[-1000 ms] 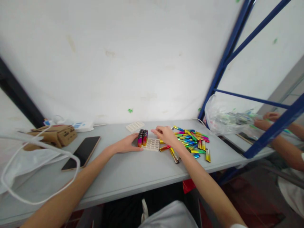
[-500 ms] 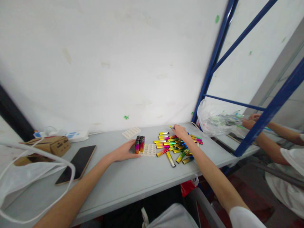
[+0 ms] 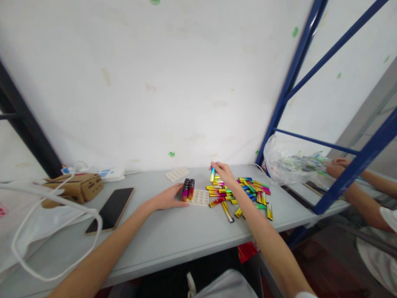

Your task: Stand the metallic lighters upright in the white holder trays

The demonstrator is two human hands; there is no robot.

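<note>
Metallic blue-and-yellow lighter [image 3: 212,174] is pinched in the right hand [image 3: 223,172] beside the loose lighters [image 3: 249,190], while the pale tray [image 3: 201,198] is flanked by the left hand [image 3: 169,196], grip indeterminable; its upright lighters [image 3: 188,189] could be toppled were the tray jogged.

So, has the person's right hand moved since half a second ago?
Yes. Judged against the green wall mark, the right hand has moved to the person's left, closer to the pale tray beside the left hand.

My grey table [image 3: 155,236] supports glossy multicoloured oblong pieces [image 3: 223,191], two pale gridded trays [image 3: 201,198], flat black phone [image 3: 113,209], brown cardboard box [image 3: 74,188].
</note>
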